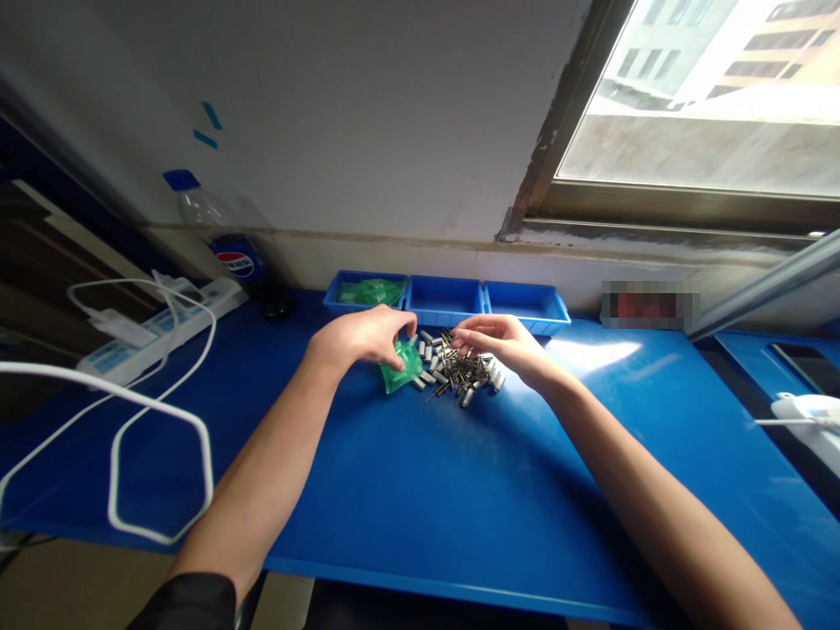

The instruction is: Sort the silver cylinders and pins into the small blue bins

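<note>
A pile of small metal parts (pixel 467 374), silvery cylinders mixed with thin brass-coloured pins, lies on the blue table. At its left edge is a small green plastic packet (pixel 400 367). My left hand (pixel 371 335) is over this packet, thumb and forefinger curved with a gap between them; the thumb tip overlaps the packet, and I cannot tell whether it presses on it. Over the back of the pile, my right hand (pixel 495 341) has its thumb and fingertips pinched together. Whatever small thing is between them is too small to make out.
Behind the pile stand three joined blue bins: the left bin (pixel 332 302) contains green packets, beside the middle bin (pixel 446 313) and right bin (pixel 528 315). A cola bottle (pixel 229 245), power strip (pixel 197 315) and looping white cable (pixel 210 437) occupy the left.
</note>
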Demonstrator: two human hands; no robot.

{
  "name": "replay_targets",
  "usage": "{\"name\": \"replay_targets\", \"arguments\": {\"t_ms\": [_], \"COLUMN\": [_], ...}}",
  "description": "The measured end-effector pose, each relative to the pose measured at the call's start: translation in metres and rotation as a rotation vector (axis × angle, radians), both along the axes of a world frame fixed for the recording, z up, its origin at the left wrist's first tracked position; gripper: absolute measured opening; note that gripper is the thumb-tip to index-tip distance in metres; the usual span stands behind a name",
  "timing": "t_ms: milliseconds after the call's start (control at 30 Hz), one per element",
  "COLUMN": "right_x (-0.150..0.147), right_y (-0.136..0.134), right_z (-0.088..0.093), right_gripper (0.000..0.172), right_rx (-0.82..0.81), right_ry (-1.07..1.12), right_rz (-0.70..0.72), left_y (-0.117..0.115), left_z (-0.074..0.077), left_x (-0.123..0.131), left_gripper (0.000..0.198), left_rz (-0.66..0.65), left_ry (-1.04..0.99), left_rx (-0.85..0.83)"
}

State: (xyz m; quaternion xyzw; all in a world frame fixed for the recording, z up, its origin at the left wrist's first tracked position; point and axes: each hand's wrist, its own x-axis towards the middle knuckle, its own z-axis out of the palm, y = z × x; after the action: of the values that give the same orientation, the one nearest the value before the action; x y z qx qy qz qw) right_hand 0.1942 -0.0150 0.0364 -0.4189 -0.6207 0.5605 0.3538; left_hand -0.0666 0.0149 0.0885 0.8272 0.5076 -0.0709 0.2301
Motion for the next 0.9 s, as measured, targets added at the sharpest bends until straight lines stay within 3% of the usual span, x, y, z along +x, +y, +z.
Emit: {"name": "replay_targets", "arguments": {"t_ms": [200,400,533,667,900], "right_x": [0.0,0.0,0.0,-0.001,0.001], "right_y": [0.0,0.0,0.0,0.0,-0.001], "right_z": [-0.001,-0.001,-0.003,-0.002,0.002], "right_gripper": [0.039,0.038,0.038,0.048,0.039], "right_rx": [0.004,0.007,0.016,0.002,0.007], "right_ry": [-0.014,-0.017,-0.042,-0.02,0.035], "right_rz": [0.005,0.006,-0.029,-0.018,0.04], "left_y": [0.003,0.003,0.0,-0.008,-0.007], "left_z": [-0.001,0.0,0.01,0.022,0.015], "left_x": [0.0,-0.004,-0.002,0.014,0.025], "left_gripper": [0.057,0.054,0.041,0.038,0.034], "left_rz": [-0.001,0.088,0.114,0.05,0.047], "left_ry": [0.003,-0.018,-0.306,-0.658,-0.84], "left_rx": [-0.014,0.228,0.314,0.165,0.056]}}
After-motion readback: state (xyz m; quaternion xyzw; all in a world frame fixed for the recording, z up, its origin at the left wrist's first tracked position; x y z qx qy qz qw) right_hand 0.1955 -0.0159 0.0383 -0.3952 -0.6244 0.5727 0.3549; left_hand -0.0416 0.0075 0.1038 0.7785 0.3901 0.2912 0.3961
